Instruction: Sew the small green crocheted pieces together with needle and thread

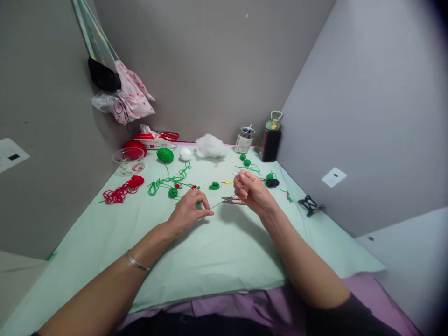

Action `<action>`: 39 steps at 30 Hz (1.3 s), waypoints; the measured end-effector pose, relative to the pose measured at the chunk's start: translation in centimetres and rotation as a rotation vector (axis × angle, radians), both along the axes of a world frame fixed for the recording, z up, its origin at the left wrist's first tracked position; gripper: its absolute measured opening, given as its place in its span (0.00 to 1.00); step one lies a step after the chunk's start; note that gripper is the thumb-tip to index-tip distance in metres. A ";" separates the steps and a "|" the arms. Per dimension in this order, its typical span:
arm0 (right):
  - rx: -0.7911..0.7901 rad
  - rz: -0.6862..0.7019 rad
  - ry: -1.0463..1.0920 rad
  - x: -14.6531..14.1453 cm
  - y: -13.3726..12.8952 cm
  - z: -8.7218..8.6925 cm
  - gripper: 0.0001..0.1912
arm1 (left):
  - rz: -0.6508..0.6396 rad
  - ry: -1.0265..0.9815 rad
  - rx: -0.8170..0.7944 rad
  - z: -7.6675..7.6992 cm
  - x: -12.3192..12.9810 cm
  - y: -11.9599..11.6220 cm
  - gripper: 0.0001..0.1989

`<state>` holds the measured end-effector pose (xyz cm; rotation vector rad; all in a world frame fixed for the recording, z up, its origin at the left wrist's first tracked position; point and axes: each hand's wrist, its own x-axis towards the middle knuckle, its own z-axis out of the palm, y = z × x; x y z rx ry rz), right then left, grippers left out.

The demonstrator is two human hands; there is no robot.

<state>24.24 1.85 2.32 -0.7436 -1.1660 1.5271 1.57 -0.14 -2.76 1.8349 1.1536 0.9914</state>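
A thin dark-green yarn strand [217, 205] runs taut between my two hands above the cloth-covered table. My left hand [191, 210] pinches its lower end between thumb and forefinger. The other end goes into my right hand [252, 190], which is closed and raised higher, fingers curled. Thread snips [231, 200] with orange-red handles lie just below my right hand, which partly covers them. A small green crocheted piece [214, 185] lies beyond my hands beside a yellow-handled crochet hook [228, 182]. Green material beneath my left fingers is mostly hidden.
At the back are a green yarn ball [165, 155], a white ball [185, 154], fluffy stuffing [210, 146], a pen can [244, 140] and a bottle [274, 120] behind a phone [272, 145]. Tangled red yarn [119, 192] lies left; a black clip stand [311, 205] lies right.
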 end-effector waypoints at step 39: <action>-0.053 -0.821 -1.023 6.3 15.8 -0.5 0.15 | -0.069 -0.401 -0.249 1.0 -0.5 -0.1 0.13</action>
